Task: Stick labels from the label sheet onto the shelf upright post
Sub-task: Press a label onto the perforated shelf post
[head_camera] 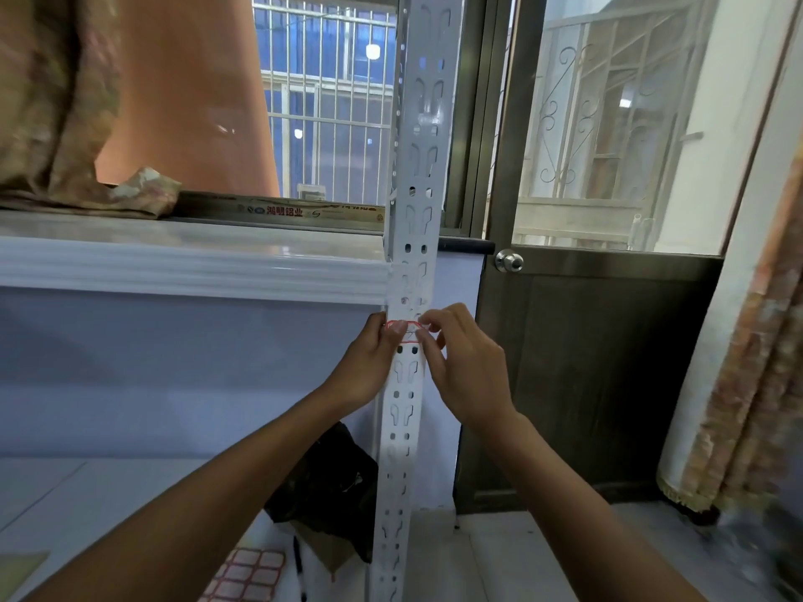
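Note:
A white perforated shelf upright post [415, 176] stands vertically in the middle of the view. A white label with a red border [407, 332] lies across the post at mid height. My left hand [369, 362] presses the label's left end with its fingertips. My right hand [465, 367] pinches the label's right end against the post. The label sheet [247, 575], a grid of red-bordered labels, lies on the floor at the post's foot, partly hidden by my left forearm.
A white counter ledge [191, 262] runs left of the post, with cloth [65, 123] piled on it. A dark door with a round knob [509, 260] is right of the post. A black bag [330, 484] and a pen [299, 567] lie on the floor.

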